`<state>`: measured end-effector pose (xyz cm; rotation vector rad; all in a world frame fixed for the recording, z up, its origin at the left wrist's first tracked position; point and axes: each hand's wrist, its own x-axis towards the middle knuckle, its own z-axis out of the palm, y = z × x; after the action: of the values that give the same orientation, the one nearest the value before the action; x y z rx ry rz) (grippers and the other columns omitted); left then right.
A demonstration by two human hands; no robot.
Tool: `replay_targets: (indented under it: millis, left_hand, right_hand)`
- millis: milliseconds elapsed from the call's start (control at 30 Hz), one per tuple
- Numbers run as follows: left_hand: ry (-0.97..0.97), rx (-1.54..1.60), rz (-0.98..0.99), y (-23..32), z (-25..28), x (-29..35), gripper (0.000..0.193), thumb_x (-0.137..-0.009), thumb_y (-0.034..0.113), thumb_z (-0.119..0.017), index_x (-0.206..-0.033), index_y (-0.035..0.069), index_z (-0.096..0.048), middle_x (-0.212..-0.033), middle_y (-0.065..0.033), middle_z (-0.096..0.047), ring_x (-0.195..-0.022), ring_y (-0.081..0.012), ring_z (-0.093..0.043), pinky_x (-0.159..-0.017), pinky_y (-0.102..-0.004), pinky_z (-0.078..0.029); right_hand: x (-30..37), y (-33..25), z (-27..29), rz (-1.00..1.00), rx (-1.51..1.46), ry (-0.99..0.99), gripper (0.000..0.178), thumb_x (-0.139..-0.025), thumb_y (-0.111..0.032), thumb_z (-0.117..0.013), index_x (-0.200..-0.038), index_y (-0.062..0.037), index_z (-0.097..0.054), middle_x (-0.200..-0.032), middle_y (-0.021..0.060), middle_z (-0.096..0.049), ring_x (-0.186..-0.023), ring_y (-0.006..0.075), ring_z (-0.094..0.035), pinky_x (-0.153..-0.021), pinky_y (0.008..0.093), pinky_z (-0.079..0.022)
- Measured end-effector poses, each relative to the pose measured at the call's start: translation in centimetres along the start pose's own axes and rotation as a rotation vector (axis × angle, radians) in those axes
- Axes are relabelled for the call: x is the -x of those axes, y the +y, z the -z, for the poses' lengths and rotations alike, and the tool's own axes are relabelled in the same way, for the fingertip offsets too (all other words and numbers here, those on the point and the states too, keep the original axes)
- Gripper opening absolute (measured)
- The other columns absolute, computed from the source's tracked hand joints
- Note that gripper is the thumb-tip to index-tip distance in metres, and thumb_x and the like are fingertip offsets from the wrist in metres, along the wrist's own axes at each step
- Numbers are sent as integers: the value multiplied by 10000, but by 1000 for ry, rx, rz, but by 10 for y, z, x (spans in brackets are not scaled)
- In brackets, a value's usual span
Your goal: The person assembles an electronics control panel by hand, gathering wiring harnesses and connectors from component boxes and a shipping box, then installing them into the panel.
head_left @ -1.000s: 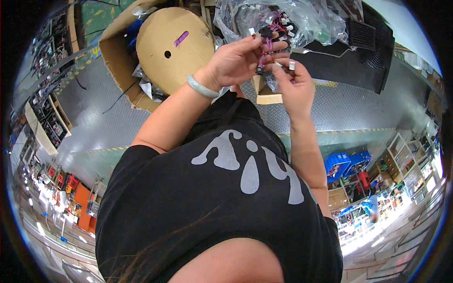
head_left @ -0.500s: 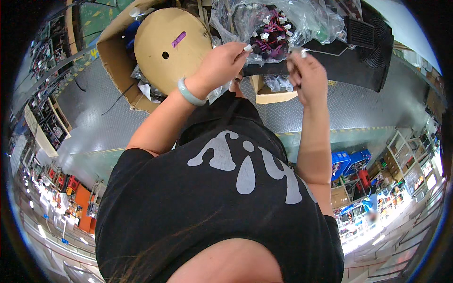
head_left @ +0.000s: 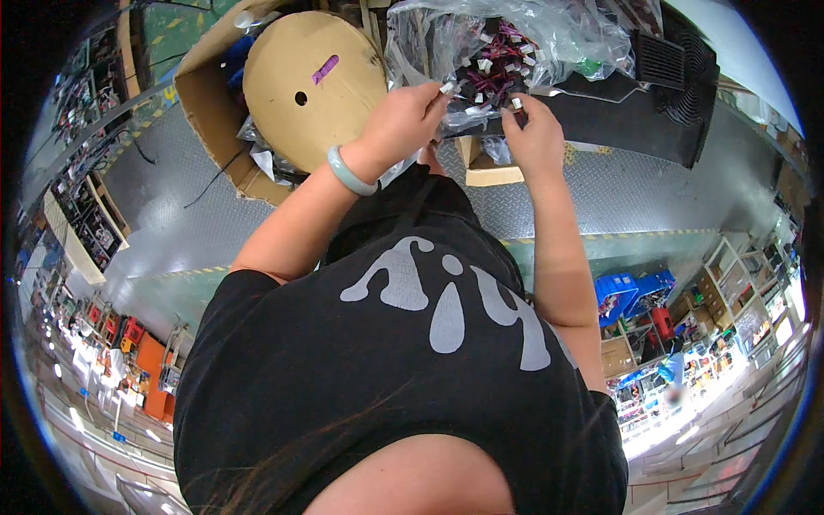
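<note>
My left hand point(head_left: 403, 124) is closed in a pinch, with a small white wire connector point(head_left: 447, 87) showing at its fingertips. Across from it, my right hand point(head_left: 537, 142) pinches another small white wire connector point(head_left: 517, 104) between thumb and fingers. Whether a wire runs from either connector is too small to tell. Just beyond both hands, a clear plastic bag point(head_left: 421, 51) lies spread around a pile of dark red and purple wires with white connectors point(head_left: 499, 73). A big round cardboard disc point(head_left: 300, 64) is beside my left forearm.
An open cardboard box point(head_left: 206, 112) stands under the disc at the left. Behind my right hand lies a black panel point(head_left: 635, 129) with a ribbed black part point(head_left: 659, 60). A smaller carton point(head_left: 493, 176) sits below the wires, above a grey treadplate surface point(head_left: 618, 202).
My right hand has moved left and slightly down, closer to my left hand, and its connector now shows at the wire pile's edge. My left hand has barely shifted.
</note>
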<state>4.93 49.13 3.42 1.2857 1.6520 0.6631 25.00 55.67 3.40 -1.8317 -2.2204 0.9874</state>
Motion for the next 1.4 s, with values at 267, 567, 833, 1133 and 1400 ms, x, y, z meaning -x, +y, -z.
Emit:
replay_targets:
  millis: [267,567,833,1133,1400]
  left_hand:
    - [211,138,-47,10,-2,-24,194,-836,177,-628,-966,34,-633,-705,-85,-595,-563,-191,-533,-516,-297,-418]
    - [531,-393,-93,32,28,-43,511,-713,174,-722,-1129,-16,-496,-989,-223,-575,-835,-360,-590,-723,-408,-487]
    - [173,-3,133,-36,9,-68,488,-617,253,-765,-1024,42,-596,-1072,-159,-571,-910,-330,-594,-736,-373,-507]
    - [308,-65,-89,24,48,-59,299,-653,89,-643,-918,-11,-549,-766,-182,-545,-706,-313,-559,-616,-361,-448]
    - [211,-181,-459,40,48,-73,205,-685,103,-643,-860,11,-587,-946,-140,-604,-863,-324,-593,-716,-388,-490]
  right_hand:
    - [-26,-24,-9,209,94,47,252,-792,-285,-611,-937,-84,-654,-866,120,-622,-810,319,-608,-703,409,-487]
    - [-38,1,5,17,50,187,260,-797,-302,-602,-913,-74,-645,-858,187,-649,-807,389,-614,-712,434,-490]
    - [-49,-33,7,624,311,31,342,-752,-89,-555,-1086,-154,-595,-1128,39,-603,-984,248,-598,-755,389,-508]
    - [-94,-29,84,491,481,-58,344,-760,-63,-508,-1077,-121,-627,-953,124,-651,-845,266,-629,-749,343,-492]
    - [-111,-73,65,314,-734,-181,552,-776,63,-452,-1322,15,-395,-1263,196,-503,-1204,204,-455,-940,269,-385]
